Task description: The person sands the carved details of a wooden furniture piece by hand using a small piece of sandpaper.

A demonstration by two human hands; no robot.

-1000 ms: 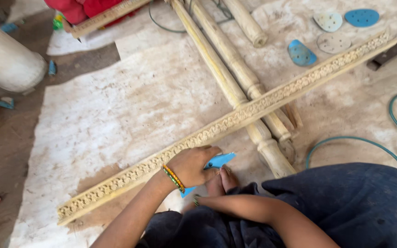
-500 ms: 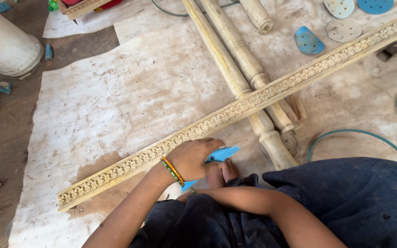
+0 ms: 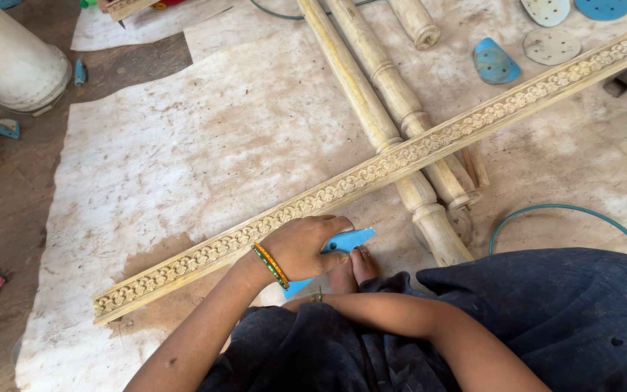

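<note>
While the scene is being viewed from above, these points are being noted:

Left hand [image 3: 302, 247]: it is being held curled shut around a blue sandpaper piece [image 3: 342, 243], which is being pressed against the near edge of the carved wooden moulding strip [image 3: 371, 170]; coloured bangles [image 3: 270, 266] are being worn at the wrist.

Right hand [image 3: 357, 267]: it is being mostly hidden behind the left hand and the forearm; only fingertips are being shown, lying just under the sandpaper, and whether they are gripping anything cannot be told.

Moulding position: the strip is being laid diagonally on a pale, stained floor sheet [image 3: 183, 145], running from lower left to upper right, and its middle is being propped across two turned wooden posts [image 3: 393, 116].

Surroundings: a third, shorter turned post [image 3: 415, 22] is being seen near the top edge; round and folded sanding discs [image 3: 495, 62] are being left beyond the strip at upper right; a green hose [image 3: 567, 212] is being curved over the sheet beside the dark blue garment [image 3: 546, 312] covering the lap; a white cylinder [image 3: 12, 62] is being seen at upper left.

Obstruction: the strip's near edge is being partly covered by the left hand.

Moulding look: pale, unfinished wood is being shown, with a repeating scroll pattern carved along its whole length.
</note>
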